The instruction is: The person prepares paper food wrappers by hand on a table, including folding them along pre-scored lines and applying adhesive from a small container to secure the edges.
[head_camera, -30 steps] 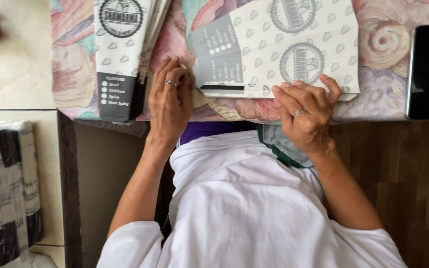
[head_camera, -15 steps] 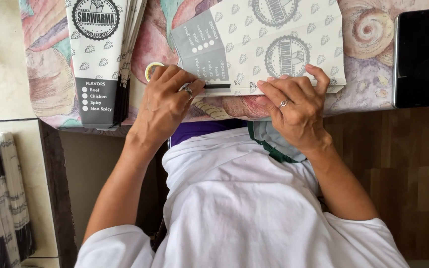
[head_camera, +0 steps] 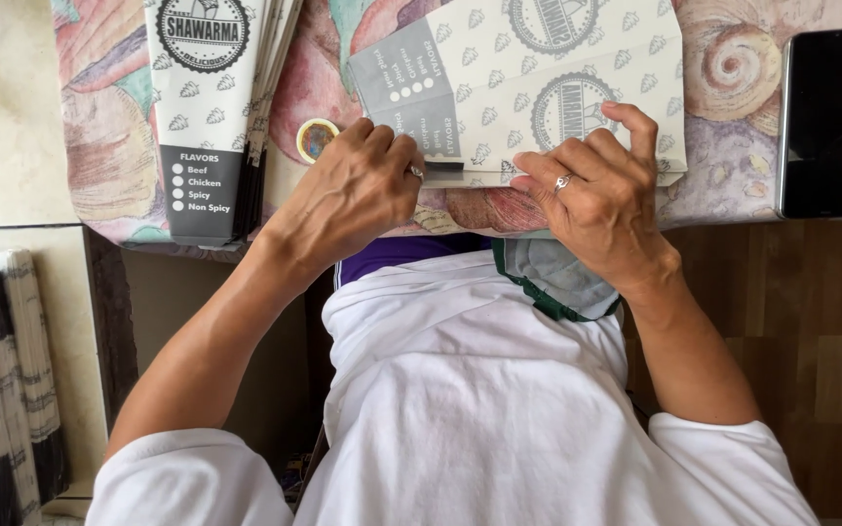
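Observation:
A white paper sheet (head_camera: 557,68) printed with grey emblems and a grey panel lies flat on the patterned tablecloth (head_camera: 733,156). My left hand (head_camera: 353,190), a ring on one finger, is curled at the sheet's near-left corner and grips its edge. To the right, my right hand (head_camera: 592,195), also ringed, bends its fingers over the same near edge and pinches it. The hands are a short gap apart. A small round yellow-rimmed roll (head_camera: 317,138) sits just left of my left hand.
A stack of folded printed paper sleeves (head_camera: 211,107) lies at the table's left. A dark phone (head_camera: 827,122) rests at the right. Wrapped bundles of black and white paper (head_camera: 2,390) stand on the floor, lower left. My white shirt fills the foreground.
My left hand has gone from lying flat to curled on the sheet's edge, uncovering the small round roll. My right hand has shifted slightly along the same edge.

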